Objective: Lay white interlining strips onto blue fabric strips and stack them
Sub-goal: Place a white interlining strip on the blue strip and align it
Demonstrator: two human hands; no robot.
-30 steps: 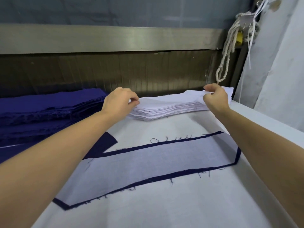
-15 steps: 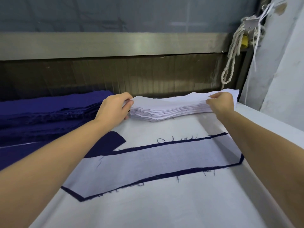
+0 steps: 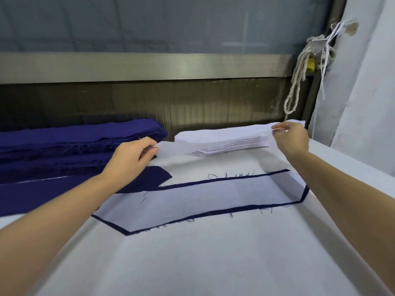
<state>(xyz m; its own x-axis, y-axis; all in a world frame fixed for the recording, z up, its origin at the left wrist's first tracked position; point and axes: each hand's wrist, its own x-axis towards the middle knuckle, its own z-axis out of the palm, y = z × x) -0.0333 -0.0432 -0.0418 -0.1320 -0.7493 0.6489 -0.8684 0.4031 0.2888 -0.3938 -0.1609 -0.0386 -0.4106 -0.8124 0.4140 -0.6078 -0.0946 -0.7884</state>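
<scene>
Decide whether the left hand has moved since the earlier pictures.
Yes. Pinching an interlining strip, the left hand drew leftward off the left end of the white stack, toward the blue pile.

White table (image 3: pixel 213 263) carries blue fabric pile (image 3: pixel 74 142), interlining stack (image 3: pixel 224 139), interlined blue strip (image 3: pixel 203 198).

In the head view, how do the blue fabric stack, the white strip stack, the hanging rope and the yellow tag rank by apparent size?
1. blue fabric stack, cut off at left
2. white strip stack
3. hanging rope, farther back, so less sure
4. yellow tag
</scene>
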